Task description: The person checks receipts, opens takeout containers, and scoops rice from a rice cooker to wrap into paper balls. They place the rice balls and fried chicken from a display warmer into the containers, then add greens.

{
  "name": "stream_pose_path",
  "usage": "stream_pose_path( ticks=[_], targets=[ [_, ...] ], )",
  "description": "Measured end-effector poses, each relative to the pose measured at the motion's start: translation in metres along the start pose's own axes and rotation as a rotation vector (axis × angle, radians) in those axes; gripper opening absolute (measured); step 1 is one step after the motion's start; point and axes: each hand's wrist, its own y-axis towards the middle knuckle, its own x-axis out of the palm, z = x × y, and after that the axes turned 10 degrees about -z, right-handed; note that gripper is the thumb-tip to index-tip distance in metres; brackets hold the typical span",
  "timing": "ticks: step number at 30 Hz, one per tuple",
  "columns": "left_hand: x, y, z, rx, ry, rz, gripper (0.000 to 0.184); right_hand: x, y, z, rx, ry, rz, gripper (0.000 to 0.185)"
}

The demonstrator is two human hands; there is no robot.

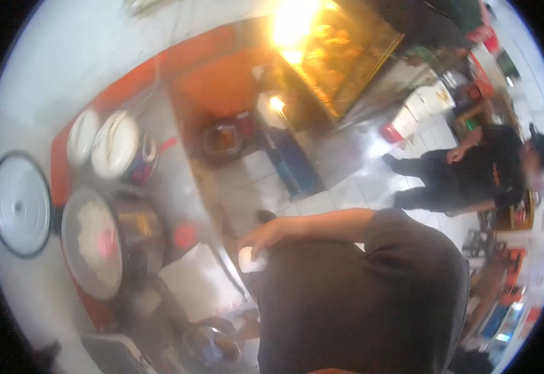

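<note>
My right hand (265,235) is lowered at the front of my dark shirt, beside the edge of the metal counter (166,168). Its fingers are curled round a small white object (247,259), too blurred to name. A strip of skin shows at the bottom edge, but my left hand is not in view. On the counter stands a large dark pot (144,230) with whitish contents and a pink spot inside. A white sheet or board (198,280) lies nearest my right hand. Beyond it is a metal bowl (212,346) with blurred brownish contents.
White round containers (115,143) stand past the pot. A round lid (20,204) is at the far left. A brightly lit glass display case (346,56) is at the top, with white boxes (418,109) near it. Another person (471,168) in dark clothes stands on the tiled floor.
</note>
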Motion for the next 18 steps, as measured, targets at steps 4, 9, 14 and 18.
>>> stream_pose_path(
  ticks=[4,9,14,18],
  targets=[
    [0.026,0.014,0.097,0.291,-0.042,-0.226,0.105,0.005,-0.143,0.015,-0.160,0.299,0.336,0.067],
    [0.089,-0.025,0.225,0.550,-0.096,-0.498,0.103,-0.002,-0.322,0.107,-0.637,0.474,0.693,0.066],
    [0.184,-0.120,0.334,0.672,-0.123,-0.726,0.101,0.008,-0.584,0.148,-0.713,0.460,1.427,0.054],
    [0.253,-0.219,0.391,0.665,-0.140,-0.820,0.100,-0.092,-0.781,0.270,-0.153,0.055,2.165,0.079]
  ],
)
